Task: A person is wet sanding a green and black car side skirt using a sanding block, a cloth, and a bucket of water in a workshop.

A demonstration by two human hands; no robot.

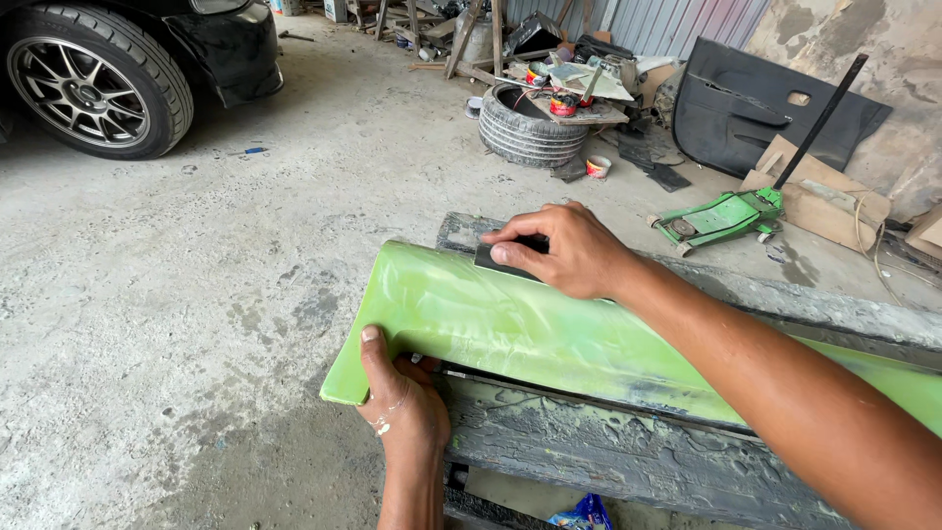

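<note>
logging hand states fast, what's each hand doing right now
left hand: gripping the lower edge of the green panel
right hand: pressing a dark sanding pad onto the panel

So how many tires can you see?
2. A car wheel tire at top left, and a loose tire lying flat among clutter near the back wall. More may be hidden.

— What's each hand doing?
— The right hand (pixel 574 250) presses a dark sanding pad (pixel 502 259) on the green panel (pixel 549 334), mid-frame. The left hand (pixel 402 402) grips the panel's lower-left edge.
</note>
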